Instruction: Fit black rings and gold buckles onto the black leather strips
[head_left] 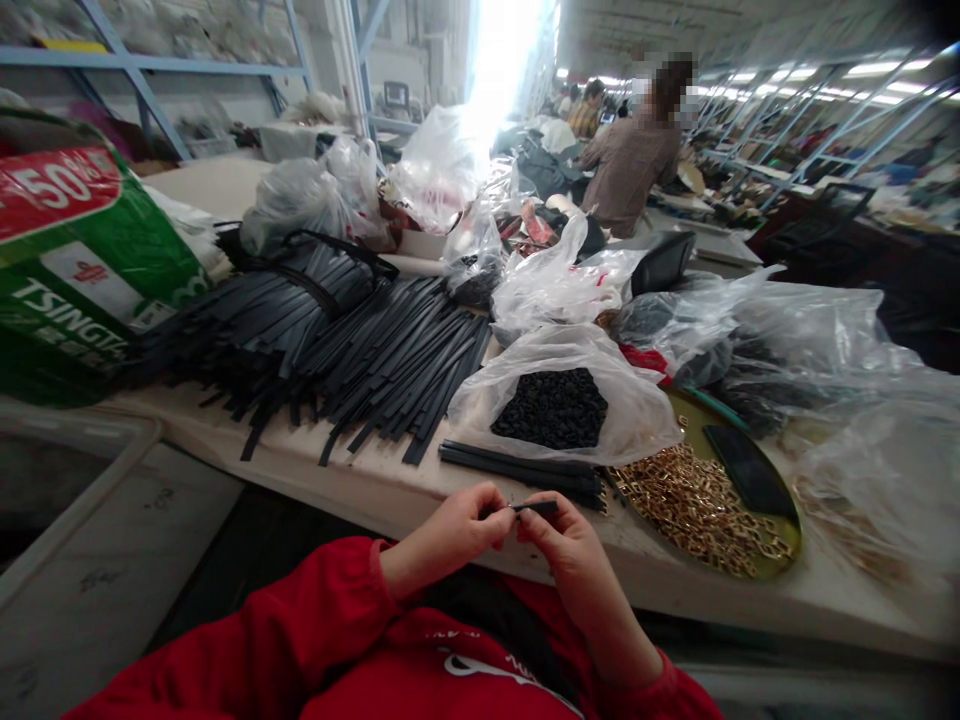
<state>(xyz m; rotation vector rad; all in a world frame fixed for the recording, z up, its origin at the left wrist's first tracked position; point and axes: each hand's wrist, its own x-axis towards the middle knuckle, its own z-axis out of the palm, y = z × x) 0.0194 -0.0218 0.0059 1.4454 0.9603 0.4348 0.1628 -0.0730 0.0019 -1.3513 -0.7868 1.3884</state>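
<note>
Now both hands meet at the pale table edge. The left hand and right hand are pinched closed on a short black leather strap between them, near a round tray of gold metal buckles.

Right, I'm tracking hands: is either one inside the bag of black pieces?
No, left hand and right hand pinch a strap outside the bag.

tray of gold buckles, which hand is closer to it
Right. The right hand is just left of the tray of gold buckles; the left hand is farther left, past the black strap piece both pinch.
</note>
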